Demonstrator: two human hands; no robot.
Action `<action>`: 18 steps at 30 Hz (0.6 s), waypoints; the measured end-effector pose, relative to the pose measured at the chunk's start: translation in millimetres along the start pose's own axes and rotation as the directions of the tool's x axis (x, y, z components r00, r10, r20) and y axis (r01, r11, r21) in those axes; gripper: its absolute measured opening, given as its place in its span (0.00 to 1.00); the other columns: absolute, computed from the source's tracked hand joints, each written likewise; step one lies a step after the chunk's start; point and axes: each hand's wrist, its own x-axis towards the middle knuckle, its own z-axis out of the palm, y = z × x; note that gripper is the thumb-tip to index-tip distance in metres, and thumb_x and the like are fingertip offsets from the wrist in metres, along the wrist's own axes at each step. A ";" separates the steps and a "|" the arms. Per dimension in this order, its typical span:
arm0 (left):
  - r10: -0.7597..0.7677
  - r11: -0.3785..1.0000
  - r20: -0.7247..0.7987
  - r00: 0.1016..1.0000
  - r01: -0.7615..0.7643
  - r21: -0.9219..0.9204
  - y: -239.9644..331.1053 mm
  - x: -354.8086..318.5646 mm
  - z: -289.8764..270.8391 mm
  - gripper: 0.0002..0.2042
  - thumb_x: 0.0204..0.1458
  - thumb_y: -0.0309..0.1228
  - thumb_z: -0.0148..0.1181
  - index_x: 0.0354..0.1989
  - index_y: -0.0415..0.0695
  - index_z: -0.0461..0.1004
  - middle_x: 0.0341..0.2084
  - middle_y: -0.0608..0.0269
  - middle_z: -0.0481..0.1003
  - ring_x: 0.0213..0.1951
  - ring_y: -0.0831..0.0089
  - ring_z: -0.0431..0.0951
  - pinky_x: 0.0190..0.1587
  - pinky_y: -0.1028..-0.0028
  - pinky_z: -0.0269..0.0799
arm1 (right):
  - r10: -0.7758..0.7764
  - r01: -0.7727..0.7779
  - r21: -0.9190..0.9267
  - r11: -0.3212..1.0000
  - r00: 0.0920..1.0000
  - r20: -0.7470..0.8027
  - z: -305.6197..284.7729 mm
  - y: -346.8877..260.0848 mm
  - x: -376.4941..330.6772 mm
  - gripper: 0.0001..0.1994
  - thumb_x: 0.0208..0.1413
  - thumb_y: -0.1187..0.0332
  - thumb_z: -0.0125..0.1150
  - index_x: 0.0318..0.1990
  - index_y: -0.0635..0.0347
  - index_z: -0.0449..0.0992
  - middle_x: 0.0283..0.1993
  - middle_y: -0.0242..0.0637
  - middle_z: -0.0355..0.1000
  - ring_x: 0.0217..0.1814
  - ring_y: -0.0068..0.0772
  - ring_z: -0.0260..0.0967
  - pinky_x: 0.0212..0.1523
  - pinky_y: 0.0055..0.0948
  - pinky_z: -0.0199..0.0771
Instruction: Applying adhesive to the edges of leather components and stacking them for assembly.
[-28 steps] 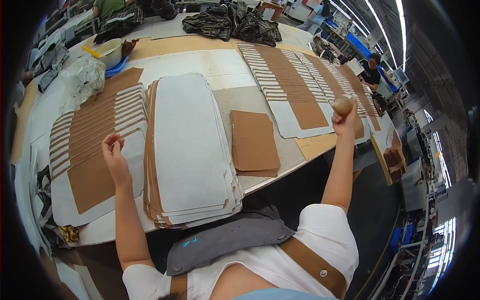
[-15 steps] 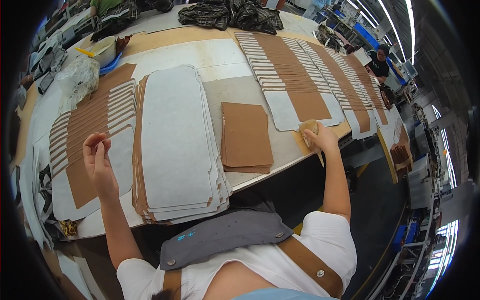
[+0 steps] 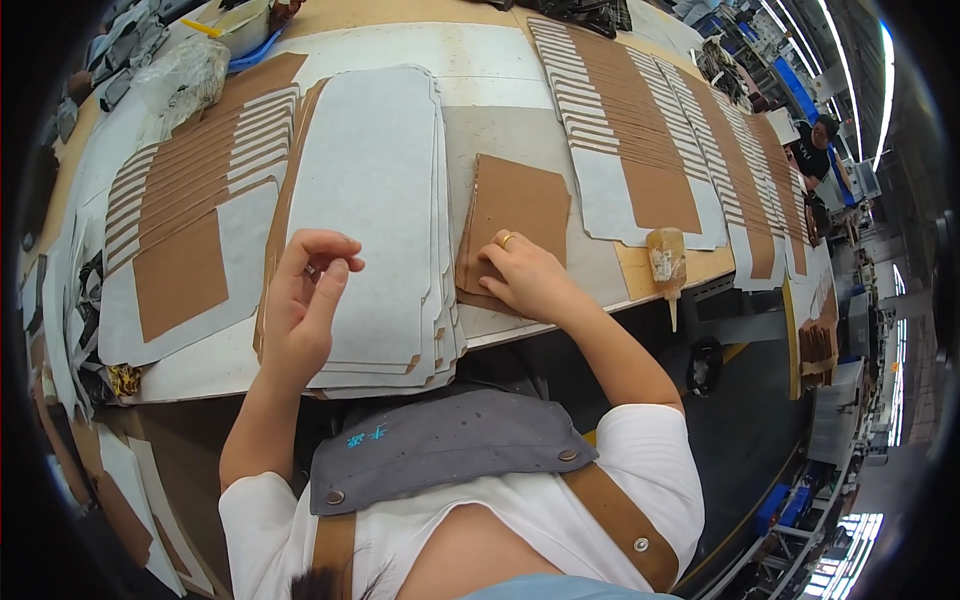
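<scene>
My right hand [image 3: 528,277] rests on a small stack of brown sheets [image 3: 520,195], its bent fingertips and thumb apart on the upper surface. A ring shows on one finger. Over the tall pile of large white sheets [image 3: 365,170] hovers my left hand [image 3: 308,300], with loosely curled fingers, the thumb slightly apart and nothing visible in it. To the right, at the table's front edge, lies a yellowish glue bottle [image 3: 666,258], its nozzle pointing past the edge toward me; neither hand touches it.
Fanned white sheets with brown panels [image 3: 185,280] lie at the left, and similar rows [image 3: 660,195] at the right. Back left are a clear plastic bag [image 3: 185,75] and a bowl [image 3: 243,28]. A co-worker [image 3: 812,150] sits at the far right.
My right hand has let go of the glue bottle and moved left onto the brown stack, which is slightly turned. My left hand has shifted right, over the white pile. The view has shifted too.
</scene>
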 end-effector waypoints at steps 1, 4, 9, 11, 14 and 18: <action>-0.013 1.000 0.022 1.000 0.013 0.009 -1.5 -1.2 1.7 0.07 0.55 0.21 0.44 0.40 0.38 0.66 0.36 0.62 0.67 0.39 0.76 0.67 0.46 0.76 0.62 | 0.009 -0.009 -0.020 1.000 1.000 -0.002 1.8 -0.1 0.7 0.10 0.48 0.67 0.57 0.35 0.63 0.69 0.36 0.42 0.65 0.42 0.44 0.65 0.43 0.37 0.68; -0.026 1.000 0.044 0.999 0.026 0.003 -5.2 -4.4 10.6 0.07 0.54 0.20 0.44 0.40 0.38 0.66 0.35 0.63 0.67 0.38 0.76 0.67 0.45 0.76 0.61 | 0.007 -0.005 -0.053 0.999 0.999 0.036 11.5 1.9 4.4 0.08 0.48 0.69 0.55 0.33 0.63 0.68 0.35 0.43 0.65 0.40 0.44 0.66 0.41 0.38 0.68; -0.079 0.996 0.073 0.994 0.081 -0.031 -12.3 -6.7 19.0 0.06 0.54 0.20 0.44 0.39 0.38 0.66 0.35 0.63 0.67 0.38 0.75 0.68 0.45 0.76 0.62 | -0.011 0.013 0.023 1.000 0.997 -0.078 9.7 3.1 4.0 0.05 0.46 0.72 0.52 0.27 0.66 0.70 0.31 0.46 0.67 0.36 0.43 0.67 0.38 0.36 0.70; -0.101 0.994 0.093 0.991 0.105 -0.037 -15.0 -5.6 22.3 0.06 0.54 0.20 0.45 0.39 0.38 0.66 0.35 0.62 0.67 0.38 0.75 0.68 0.44 0.76 0.63 | -0.002 0.008 0.062 0.998 0.995 -0.103 10.0 6.0 1.5 0.06 0.46 0.71 0.52 0.27 0.66 0.71 0.30 0.45 0.68 0.35 0.43 0.68 0.38 0.36 0.70; -0.147 0.989 0.148 0.978 0.148 -0.001 -14.9 -4.8 31.2 0.07 0.54 0.21 0.43 0.39 0.38 0.66 0.35 0.63 0.66 0.38 0.76 0.67 0.46 0.75 0.61 | 0.047 -0.020 0.178 0.984 0.988 -0.150 8.9 10.5 0.2 0.06 0.46 0.71 0.53 0.29 0.65 0.72 0.28 0.43 0.68 0.33 0.42 0.68 0.36 0.36 0.70; -0.152 0.985 0.290 0.945 0.120 0.126 -15.1 -4.1 46.7 0.08 0.53 0.21 0.46 0.41 0.38 0.66 0.35 0.61 0.68 0.41 0.74 0.68 0.48 0.74 0.62 | 0.239 -0.142 0.429 0.892 0.954 -0.180 -3.0 14.8 -0.7 0.06 0.48 0.72 0.53 0.32 0.63 0.73 0.28 0.40 0.69 0.29 0.39 0.69 0.31 0.32 0.70</action>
